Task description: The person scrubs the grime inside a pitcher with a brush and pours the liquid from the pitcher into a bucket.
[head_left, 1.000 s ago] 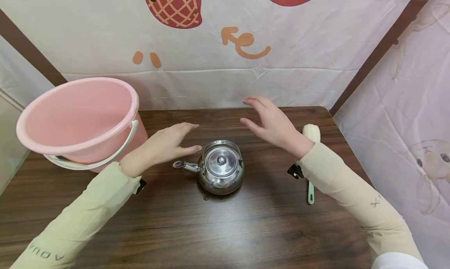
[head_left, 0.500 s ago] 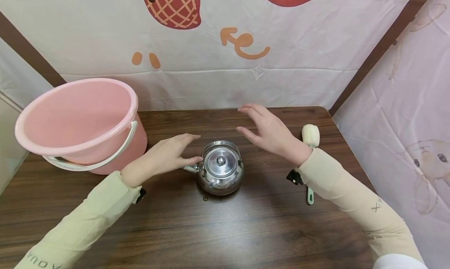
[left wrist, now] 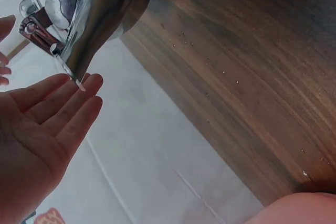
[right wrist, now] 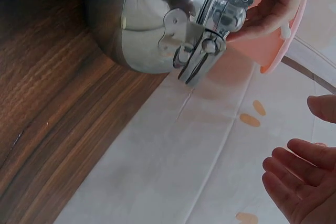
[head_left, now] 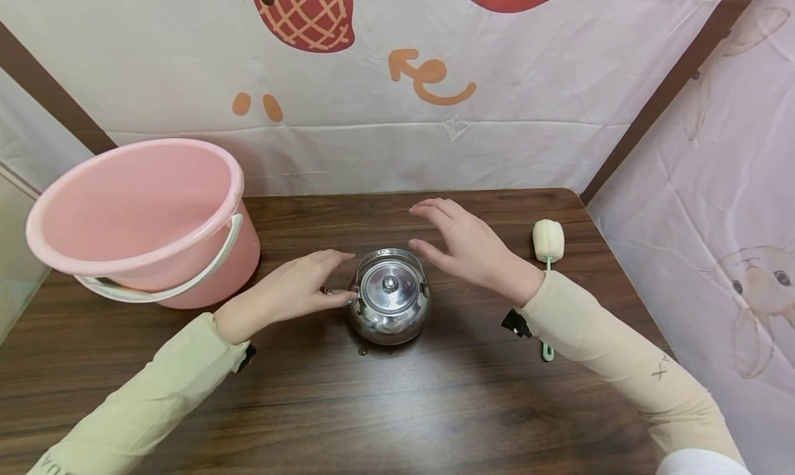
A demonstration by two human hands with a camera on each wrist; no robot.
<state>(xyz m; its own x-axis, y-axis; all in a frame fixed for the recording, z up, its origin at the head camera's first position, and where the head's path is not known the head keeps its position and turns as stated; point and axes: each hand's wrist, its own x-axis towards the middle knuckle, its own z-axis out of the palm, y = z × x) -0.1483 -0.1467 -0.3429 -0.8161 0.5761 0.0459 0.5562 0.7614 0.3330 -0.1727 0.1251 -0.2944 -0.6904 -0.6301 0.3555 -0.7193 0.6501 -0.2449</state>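
Observation:
A shiny metal kettle (head_left: 390,302) with a knobbed lid stands upright on the wooden table, its spout turned left. My left hand (head_left: 292,288) reaches over the spout with fingers extended, hiding most of it in the head view. In the left wrist view the fingers of this left hand (left wrist: 47,119) show near the spout (left wrist: 100,19). Above and to the right of the kettle, my right hand (head_left: 468,247) hovers with relaxed, spread fingers. The right wrist view has the right hand (right wrist: 304,182) apart from the kettle's hinged handle (right wrist: 202,59), holding nothing.
On the left stands a large pink bucket (head_left: 248,247) with a white handle. A sponge brush (head_left: 548,240) with a green stick lies at the right, partly under my right forearm. Water drops (head_left: 363,351) dot the table, and a printed cloth (head_left: 348,150) hangs behind it.
Both hands have come lower and nearer to the kettle, the right one also drifting left. The left hand now covers the spout. Kettle, bucket and brush have stayed put.

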